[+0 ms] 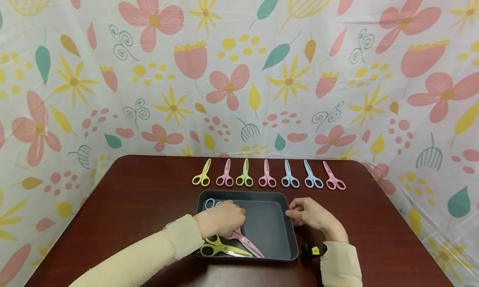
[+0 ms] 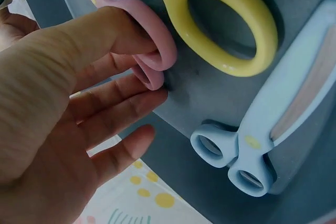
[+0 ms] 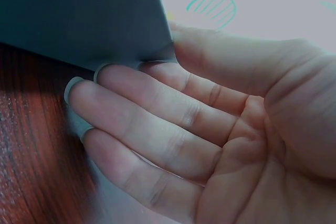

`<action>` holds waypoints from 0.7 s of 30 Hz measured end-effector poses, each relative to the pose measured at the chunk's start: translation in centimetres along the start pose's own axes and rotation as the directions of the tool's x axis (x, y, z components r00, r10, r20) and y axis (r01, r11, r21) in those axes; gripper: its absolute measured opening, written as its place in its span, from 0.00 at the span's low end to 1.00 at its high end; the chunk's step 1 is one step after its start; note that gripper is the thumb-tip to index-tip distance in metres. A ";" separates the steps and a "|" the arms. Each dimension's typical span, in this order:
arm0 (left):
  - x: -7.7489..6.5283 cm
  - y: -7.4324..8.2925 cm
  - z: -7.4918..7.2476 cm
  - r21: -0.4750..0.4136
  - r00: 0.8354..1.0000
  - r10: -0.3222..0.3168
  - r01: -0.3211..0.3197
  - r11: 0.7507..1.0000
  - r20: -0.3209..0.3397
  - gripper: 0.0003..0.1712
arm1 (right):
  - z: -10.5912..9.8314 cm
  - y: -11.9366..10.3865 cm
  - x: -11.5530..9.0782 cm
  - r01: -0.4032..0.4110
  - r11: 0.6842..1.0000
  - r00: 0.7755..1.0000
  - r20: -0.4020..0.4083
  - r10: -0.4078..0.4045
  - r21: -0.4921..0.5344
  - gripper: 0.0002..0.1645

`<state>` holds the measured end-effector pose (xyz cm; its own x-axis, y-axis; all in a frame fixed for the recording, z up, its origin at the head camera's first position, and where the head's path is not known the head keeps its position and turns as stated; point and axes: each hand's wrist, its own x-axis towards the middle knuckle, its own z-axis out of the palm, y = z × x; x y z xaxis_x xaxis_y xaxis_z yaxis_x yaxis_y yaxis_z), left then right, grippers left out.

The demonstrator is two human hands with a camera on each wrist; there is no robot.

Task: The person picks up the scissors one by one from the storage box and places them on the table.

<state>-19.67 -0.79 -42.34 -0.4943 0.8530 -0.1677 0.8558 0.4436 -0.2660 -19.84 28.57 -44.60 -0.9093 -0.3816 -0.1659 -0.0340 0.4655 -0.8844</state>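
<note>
A dark grey tray (image 1: 265,218) lies on the table. Over its left half, my left hand (image 1: 223,218) holds a pair of pink scissors (image 1: 248,242) by the handle. The left wrist view shows thumb and fingers at the pink handle loops (image 2: 160,40), with the outer fingers extended. Beside them in the tray lie yellow-green scissors (image 1: 220,248) and light blue scissors (image 2: 252,135), the latter mostly covered by the hand in the head view. At the tray's right side, my right hand (image 1: 312,214) grips the wall, thumb (image 3: 210,51) at the rim and fingers against the outside.
Behind the tray, several scissors stand in a row with blades pointing away: yellow (image 1: 201,179), pink (image 1: 225,179), green (image 1: 245,179), pink (image 1: 267,179), blue (image 1: 290,180), blue (image 1: 313,180) and pink (image 1: 334,182). A flowered curtain (image 1: 239,87) hangs beyond the table (image 1: 149,187).
</note>
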 end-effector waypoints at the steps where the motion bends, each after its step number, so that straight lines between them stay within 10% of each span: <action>1: 0.0 -0.1 0.0 -0.009 1.000 0.004 -0.004 1.000 -0.003 0.13 | 0.0 0.1 0.0 -0.002 1.000 1.000 -0.002 0.002 -0.002 0.07; 21: -0.8 -1.5 -0.8 -0.136 0.996 -0.006 -0.006 0.991 -0.088 0.18 | -0.1 -0.1 0.0 -0.012 0.999 1.000 0.000 0.012 -0.038 0.08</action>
<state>-20.44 -1.91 -41.10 -0.4842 0.8711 -0.0822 0.8715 0.4718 -0.1338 -19.90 28.64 -44.47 -0.9097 -0.3759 -0.1764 -0.0390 0.5002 -0.8650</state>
